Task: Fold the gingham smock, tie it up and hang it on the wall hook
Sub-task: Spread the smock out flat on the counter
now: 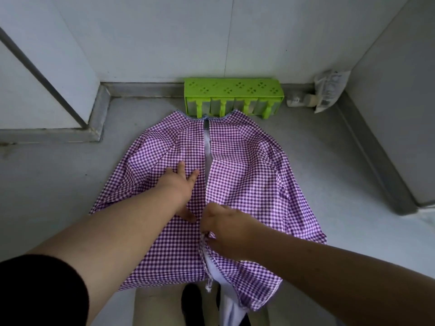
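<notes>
A black sleeve (35,290) is seen nearest the camera at the lower left, with the bare forearm reaching forward from it. The left hand (180,184) is laid flat on the gingham smock (247,172), its fingers straight and spread, pressing the left panel down. The right hand (223,229) is curled round the edge of the right panel at the central opening, where the cloth is pinched between thumb and fingers. The smock is spread on a grey counter (58,180), collar toward the wall, its near hem hanging over the counter's front edge; a white lining is shown along the slit.

A green plastic rack (233,95) is stood against the back wall, just beyond the collar, and is divided into several open-fronted compartments. What is held in them cannot be told. To its right, in the corner, a crumpled clear plastic bag (329,90) is propped against the wall, with a small pale object (303,100) beside it; the bag's contents cannot be made out.

The counter is bounded by a low raised lip at the back. Plain grey-white walls (164,31) are seen behind and on both sides.
</notes>
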Motion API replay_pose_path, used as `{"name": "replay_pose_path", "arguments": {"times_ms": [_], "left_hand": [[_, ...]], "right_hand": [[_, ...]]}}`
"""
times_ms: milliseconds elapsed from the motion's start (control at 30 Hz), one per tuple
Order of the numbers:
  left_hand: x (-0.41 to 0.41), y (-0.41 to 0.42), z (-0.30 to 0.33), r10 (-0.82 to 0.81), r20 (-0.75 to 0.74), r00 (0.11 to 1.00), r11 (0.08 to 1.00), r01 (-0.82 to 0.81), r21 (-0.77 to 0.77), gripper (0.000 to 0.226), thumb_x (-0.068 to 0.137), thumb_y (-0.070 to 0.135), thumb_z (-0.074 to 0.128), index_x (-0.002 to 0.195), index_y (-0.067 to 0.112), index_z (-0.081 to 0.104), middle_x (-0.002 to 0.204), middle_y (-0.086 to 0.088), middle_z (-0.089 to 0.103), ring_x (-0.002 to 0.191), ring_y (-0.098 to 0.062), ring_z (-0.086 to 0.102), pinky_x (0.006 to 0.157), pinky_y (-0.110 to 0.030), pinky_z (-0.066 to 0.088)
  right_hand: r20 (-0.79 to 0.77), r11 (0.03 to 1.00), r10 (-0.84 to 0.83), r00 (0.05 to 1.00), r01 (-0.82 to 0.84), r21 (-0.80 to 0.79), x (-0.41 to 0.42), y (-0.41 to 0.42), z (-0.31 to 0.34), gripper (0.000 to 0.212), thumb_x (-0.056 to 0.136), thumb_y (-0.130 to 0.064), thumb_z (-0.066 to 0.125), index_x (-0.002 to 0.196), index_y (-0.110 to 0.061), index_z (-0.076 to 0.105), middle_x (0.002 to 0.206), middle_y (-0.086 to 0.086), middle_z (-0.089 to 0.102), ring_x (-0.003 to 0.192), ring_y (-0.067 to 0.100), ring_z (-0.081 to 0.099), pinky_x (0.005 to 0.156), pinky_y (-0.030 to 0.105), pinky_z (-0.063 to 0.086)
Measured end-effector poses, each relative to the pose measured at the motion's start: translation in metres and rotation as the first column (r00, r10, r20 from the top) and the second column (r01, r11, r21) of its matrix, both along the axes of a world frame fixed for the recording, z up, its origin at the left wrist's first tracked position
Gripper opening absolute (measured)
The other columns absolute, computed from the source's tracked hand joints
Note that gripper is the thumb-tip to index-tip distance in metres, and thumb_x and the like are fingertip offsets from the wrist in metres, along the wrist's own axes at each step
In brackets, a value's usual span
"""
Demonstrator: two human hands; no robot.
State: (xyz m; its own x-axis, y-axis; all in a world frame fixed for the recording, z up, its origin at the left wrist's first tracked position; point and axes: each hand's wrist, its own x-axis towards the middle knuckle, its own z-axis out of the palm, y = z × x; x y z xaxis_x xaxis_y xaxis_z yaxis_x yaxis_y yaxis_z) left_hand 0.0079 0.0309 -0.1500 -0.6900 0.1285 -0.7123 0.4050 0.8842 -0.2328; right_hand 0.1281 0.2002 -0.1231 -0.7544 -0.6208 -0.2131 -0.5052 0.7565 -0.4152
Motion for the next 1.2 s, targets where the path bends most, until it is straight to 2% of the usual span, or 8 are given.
{"name": "replay_pose_path", "arguments": {"times_ms": [100,200,300,534,700,767,967,1201], "left_hand": [[0.002,0.0,-0.002,-0.029,-0.025,0.999,1.0,0.029,0.005,0.155,0.059,0.09,0.073,0.163,0.031,-0.025,0.171,-0.021,-0.026,0.158,-0.053,0.004,0.124,-0.059,0.027],[0.002,-0.002,-0.005,-0.035,-0.042,0.999,0.999,0.036,0.014,0.155,0.058,0.092,0.073,0.163,0.03,-0.024,0.171,-0.021,-0.025,0.158,-0.054,0.004,0.124,-0.059,0.027],[0.001,-0.004,-0.008,-0.028,-0.036,0.999,1.0,0.029,0.013,0.156,0.059,0.092,0.072,0.163,0.029,-0.025,0.171,-0.021,-0.026,0.157,-0.055,0.001,0.123,-0.06,0.028],[0.003,-0.011,-0.005,-0.046,-0.021,0.999,0.996,0.048,0.069,0.146,0.067,0.091,0.067,0.164,0.026,-0.021,0.171,-0.02,-0.025,0.159,-0.051,0.0,0.126,-0.059,0.025],[0.023,-0.008,-0.004,-0.137,-0.19,0.972,0.89,0.205,0.408,0.103,0.093,0.067,0.058,0.167,0.018,0.005,0.176,-0.008,0.0,0.16,-0.033,0.015,0.124,-0.054,0.033],[0.036,-0.004,-0.006,-0.183,-0.132,0.974,0.851,0.224,0.475,0.094,0.096,0.06,0.055,0.167,0.027,0.002,0.177,-0.001,0.0,0.161,-0.031,0.013,0.125,-0.055,0.03],[0.058,0.003,-0.014,-0.26,0.006,0.966,0.91,0.243,0.336,0.119,0.085,0.085,0.051,0.166,0.026,-0.013,0.175,-0.001,-0.021,0.161,-0.034,-0.015,0.129,-0.059,0.012],[0.059,0.002,-0.014,-0.33,0.011,0.944,0.912,0.316,0.263,0.136,0.076,0.082,0.068,0.165,0.023,-0.017,0.172,-0.003,-0.029,0.159,-0.038,-0.021,0.129,-0.061,0.01]], "right_hand": [[0.051,0.984,-0.13,0.99,0.122,0.127,0.008,-0.001,-0.02,0.039,0.087,-0.047,0.065,0.123,-0.034,0.057,0.145,-0.002,0.032,0.128,0.026,0.046,0.092,0.05,0.056],[0.117,0.958,-0.248,0.962,0.225,0.18,0.007,0.004,-0.032,0.076,0.08,-0.055,0.074,0.142,-0.031,0.036,0.158,-0.001,0.019,0.141,0.028,0.034,0.108,0.054,0.045],[0.03,0.934,-0.312,0.95,0.301,0.194,-0.01,0.009,-0.031,0.096,0.081,-0.068,0.067,0.155,-0.031,0.018,0.165,-0.001,0.015,0.149,0.025,0.025,0.115,0.052,0.036],[0.056,0.914,-0.145,0.988,0.113,0.389,-0.028,0.017,-0.037,0.123,0.071,-0.08,0.067,0.16,-0.024,0.005,0.171,0.009,0.003,0.154,0.034,0.015,0.118,0.058,0.029],[0.115,0.877,-0.226,0.967,0.15,0.457,-0.028,0.01,-0.04,0.137,0.068,-0.09,0.056,0.162,-0.018,-0.013,0.17,0.007,-0.016,0.157,0.033,-0.007,0.123,0.064,0.007],[0.116,0.881,-0.253,0.961,0.179,0.439,-0.025,0.006,-0.045,0.138,0.068,-0.089,0.056,0.162,-0.017,-0.014,0.17,0.006,-0.019,0.157,0.031,-0.013,0.123,0.064,0.001],[0.094,0.917,-0.162,0.982,0.115,0.383,-0.013,0.031,-0.046,0.143,0.066,-0.088,0.064,0.162,-0.014,-0.012,0.171,0.005,-0.017,0.157,0.025,-0.014,0.127,0.053,0.0],[0.093,0.877,-0.154,0.984,0.092,0.472,0.003,0.074,-0.042,0.147,0.06,-0.09,0.066,0.161,-0.025,-0.019,0.169,0.003,-0.025,0.157,0.026,-0.015,0.123,0.053,-0.003]]}}
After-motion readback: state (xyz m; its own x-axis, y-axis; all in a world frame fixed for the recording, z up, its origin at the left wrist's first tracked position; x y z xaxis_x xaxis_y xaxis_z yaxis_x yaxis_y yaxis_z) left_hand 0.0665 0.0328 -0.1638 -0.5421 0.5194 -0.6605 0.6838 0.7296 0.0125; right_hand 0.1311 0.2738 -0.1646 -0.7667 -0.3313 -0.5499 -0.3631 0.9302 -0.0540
